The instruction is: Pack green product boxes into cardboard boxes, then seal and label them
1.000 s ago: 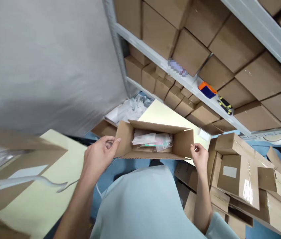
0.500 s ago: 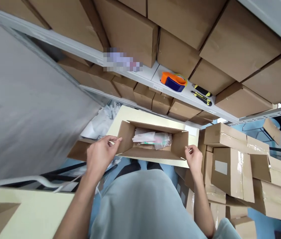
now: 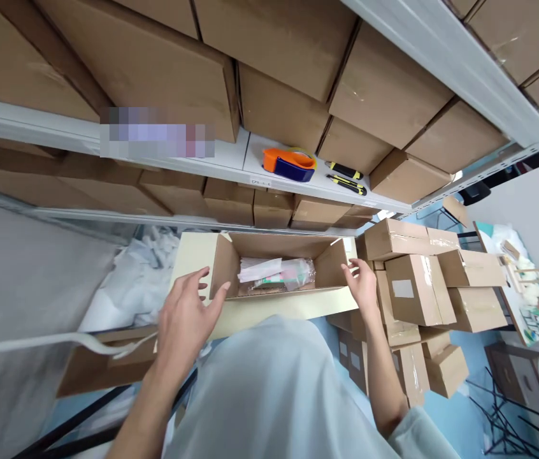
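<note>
A long cardboard box [image 3: 329, 264] stands with its top uncovered on a pale yellow tabletop [image 3: 193, 252]. Inside it lie a clear plastic packet [image 3: 298, 274] with something green and pink in it, and white paper-like strips [image 3: 258, 269]. My left hand [image 3: 188, 312] is beside the box's left end, fingers spread and holding nothing. At the right end, my right hand [image 3: 361, 284] has its fingers apart, close to the box wall; whether a fingertip touches it I cannot tell.
An orange and blue tape dispenser [image 3: 289, 164] and two yellow-black box cutters [image 3: 346, 178] lie on the shelf [image 3: 231, 156] ahead, among cardboard boxes. Taped boxes [image 3: 417, 290] are piled at right. White crumpled sheeting [image 3: 130, 274] lies at left, above another carton [image 3: 107, 363].
Both hands have let go of the box's ends and their fingers have spread. The box now sits closer against the shelf. My view has turned to the right.
</note>
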`<state>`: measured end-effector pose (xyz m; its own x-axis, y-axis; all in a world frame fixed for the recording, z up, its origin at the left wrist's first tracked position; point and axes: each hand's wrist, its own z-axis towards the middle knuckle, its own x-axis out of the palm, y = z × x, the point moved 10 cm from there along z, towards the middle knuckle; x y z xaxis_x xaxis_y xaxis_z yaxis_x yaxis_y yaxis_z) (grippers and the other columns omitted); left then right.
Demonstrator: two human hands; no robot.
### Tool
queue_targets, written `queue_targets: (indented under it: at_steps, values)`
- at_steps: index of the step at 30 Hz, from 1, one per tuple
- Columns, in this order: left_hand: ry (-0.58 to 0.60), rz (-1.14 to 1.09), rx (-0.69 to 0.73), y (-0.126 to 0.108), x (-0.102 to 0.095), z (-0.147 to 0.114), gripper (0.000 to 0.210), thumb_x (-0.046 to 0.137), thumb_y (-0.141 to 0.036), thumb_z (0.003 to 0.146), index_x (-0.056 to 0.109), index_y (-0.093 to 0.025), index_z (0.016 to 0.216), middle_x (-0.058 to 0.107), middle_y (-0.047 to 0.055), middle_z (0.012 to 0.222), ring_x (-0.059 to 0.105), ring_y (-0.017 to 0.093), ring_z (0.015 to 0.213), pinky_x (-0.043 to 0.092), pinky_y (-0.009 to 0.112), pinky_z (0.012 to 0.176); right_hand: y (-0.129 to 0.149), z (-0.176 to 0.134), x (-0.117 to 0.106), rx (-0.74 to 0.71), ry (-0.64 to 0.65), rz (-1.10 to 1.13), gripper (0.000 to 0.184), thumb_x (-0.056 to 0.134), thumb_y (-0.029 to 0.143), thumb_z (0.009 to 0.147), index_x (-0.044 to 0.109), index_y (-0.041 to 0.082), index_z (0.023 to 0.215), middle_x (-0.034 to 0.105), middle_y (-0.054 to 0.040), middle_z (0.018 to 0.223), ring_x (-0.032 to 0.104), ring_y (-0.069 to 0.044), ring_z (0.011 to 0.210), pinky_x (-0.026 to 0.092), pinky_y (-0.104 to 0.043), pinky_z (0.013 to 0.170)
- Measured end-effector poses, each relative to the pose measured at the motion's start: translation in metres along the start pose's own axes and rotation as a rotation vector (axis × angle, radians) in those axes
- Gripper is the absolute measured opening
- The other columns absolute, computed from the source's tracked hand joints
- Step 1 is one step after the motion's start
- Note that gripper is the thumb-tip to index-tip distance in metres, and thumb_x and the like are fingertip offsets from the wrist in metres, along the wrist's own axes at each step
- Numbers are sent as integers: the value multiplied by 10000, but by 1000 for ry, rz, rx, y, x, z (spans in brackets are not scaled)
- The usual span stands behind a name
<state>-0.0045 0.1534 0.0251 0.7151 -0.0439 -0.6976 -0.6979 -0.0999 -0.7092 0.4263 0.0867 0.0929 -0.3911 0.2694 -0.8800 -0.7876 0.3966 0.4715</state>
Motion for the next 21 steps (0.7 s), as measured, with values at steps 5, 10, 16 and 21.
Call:
queue_targets:
  at_steps: [5,10,16,21]
  values:
    - [23,27,-24,12,7,-6,867,503,-708,970,460,-121,1608,641,260,1439,734,404,1199,596,512,1026,33,52,-4,-83,31,-85,416,706,482,998,782,195,1289,787,-119,1205,745,-213,819,597,-364,855]
    - [40,-20,-21,27,14,-11,586,509,-562,992,573,-202,1449,678,192,1340,775,343,1065,612,483,989,57,83,16,-177,173,-155,238,709,378,1014,854,241,1143,787,-73,1147,716,-185,798,577,-339,906]
    - [30,-72,59,22,15,-24,383,464,-395,1010,649,-223,1298,737,150,1234,772,293,955,614,430,905,58,89,23,-214,200,-143,206,677,370,1011,834,238,992,801,-74,1191,713,-190,768,576,-354,904]
    - [126,-71,84,21,19,-26,452,492,-452,1000,728,-234,1318,766,118,1230,758,240,828,621,375,844,44,96,30,-153,238,-53,204,694,435,985,757,242,963,805,-47,1127,723,-182,727,622,-375,854]
